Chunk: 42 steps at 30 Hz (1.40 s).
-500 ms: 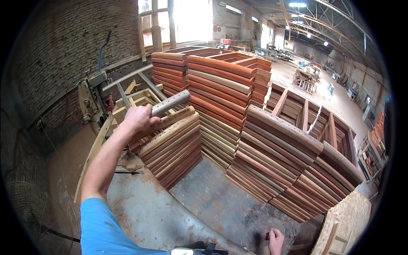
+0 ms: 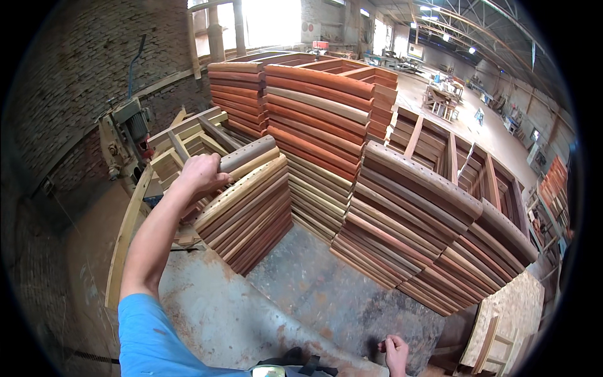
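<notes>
Left grip (image 2: 202, 173) wrapped round grey-brown frame (image 2: 248, 155) atop stack (image 2: 254, 217), frame extending past it toward stack's far corner; right grip (image 2: 396, 352) curled, contents unclear.

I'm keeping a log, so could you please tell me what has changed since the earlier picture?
The grey-brown wooden frame in the left hand has come down, its far side most, and is now nearly level at the top of the left stack. The left hand keeps its hold; the right hand is still low in front, loosely curled. The other stacks look unchanged.

Woodworking workshop (image 2: 411, 94) — stacked wooden frames (image 2: 317, 147)
</notes>
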Tool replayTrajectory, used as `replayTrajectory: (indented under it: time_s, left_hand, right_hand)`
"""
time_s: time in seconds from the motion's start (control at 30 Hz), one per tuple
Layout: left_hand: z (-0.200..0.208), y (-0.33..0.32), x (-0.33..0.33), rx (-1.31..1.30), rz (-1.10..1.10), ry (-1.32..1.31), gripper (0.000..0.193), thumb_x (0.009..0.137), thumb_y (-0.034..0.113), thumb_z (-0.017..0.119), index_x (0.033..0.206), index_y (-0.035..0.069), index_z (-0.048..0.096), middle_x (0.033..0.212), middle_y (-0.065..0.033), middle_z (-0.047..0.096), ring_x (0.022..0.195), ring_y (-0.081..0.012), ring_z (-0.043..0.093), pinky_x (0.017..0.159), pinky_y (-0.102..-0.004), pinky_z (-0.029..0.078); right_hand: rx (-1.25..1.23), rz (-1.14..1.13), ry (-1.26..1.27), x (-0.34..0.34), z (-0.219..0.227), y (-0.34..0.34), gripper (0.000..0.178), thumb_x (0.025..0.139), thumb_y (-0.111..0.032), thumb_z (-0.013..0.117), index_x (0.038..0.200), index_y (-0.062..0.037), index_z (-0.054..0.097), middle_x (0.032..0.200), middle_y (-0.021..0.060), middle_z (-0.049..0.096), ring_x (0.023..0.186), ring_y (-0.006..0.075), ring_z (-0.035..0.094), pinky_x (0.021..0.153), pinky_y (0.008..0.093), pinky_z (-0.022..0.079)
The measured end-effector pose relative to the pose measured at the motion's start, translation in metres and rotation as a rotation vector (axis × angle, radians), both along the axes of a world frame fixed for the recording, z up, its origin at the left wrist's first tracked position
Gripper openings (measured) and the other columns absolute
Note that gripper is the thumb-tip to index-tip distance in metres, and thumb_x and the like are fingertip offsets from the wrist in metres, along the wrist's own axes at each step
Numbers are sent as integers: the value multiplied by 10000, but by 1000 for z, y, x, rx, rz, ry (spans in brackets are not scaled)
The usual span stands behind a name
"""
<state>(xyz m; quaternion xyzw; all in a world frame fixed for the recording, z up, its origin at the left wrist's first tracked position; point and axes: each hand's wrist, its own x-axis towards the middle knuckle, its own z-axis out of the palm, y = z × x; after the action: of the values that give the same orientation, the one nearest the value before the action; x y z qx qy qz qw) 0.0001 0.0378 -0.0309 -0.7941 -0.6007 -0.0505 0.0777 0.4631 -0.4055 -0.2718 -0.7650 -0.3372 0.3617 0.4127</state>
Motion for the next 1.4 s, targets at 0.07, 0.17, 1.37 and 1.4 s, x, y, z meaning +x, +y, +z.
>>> replayTrajectory:
  time_s: [0.07,0.17,1.37,1.4]
  left_hand:
    - [4,5,1,-37,-20,2,577,761,500,774,1003,-5,637,922,-233,699,921,-415,667,811,-478,525]
    - [8,20,2,-176,-37,-55,554,700,430,802,1007,-10,662,980,-231,704,963,-372,678,837,-448,531]
    - [15,9,46,-186,74,4,513,671,387,736,1027,19,693,1030,-214,707,1001,-356,674,851,-436,537]
    - [16,13,52,-184,55,5,515,673,393,739,1024,19,693,1028,-215,706,999,-355,674,850,-436,537]
  right_hand:
    - [30,-16,11,2,-15,-1,267,964,-158,610,1110,61,656,951,143,715,861,205,666,768,319,535]
    - [119,-77,134,12,-59,-6,220,964,-143,571,976,56,662,743,122,704,629,154,662,597,285,539]
    - [35,-159,289,11,-129,-47,171,965,-165,611,910,-10,657,731,74,682,622,128,638,586,270,533]
    - [35,-174,280,10,-125,-49,187,965,-174,608,896,-9,661,731,70,682,623,126,635,585,267,527]
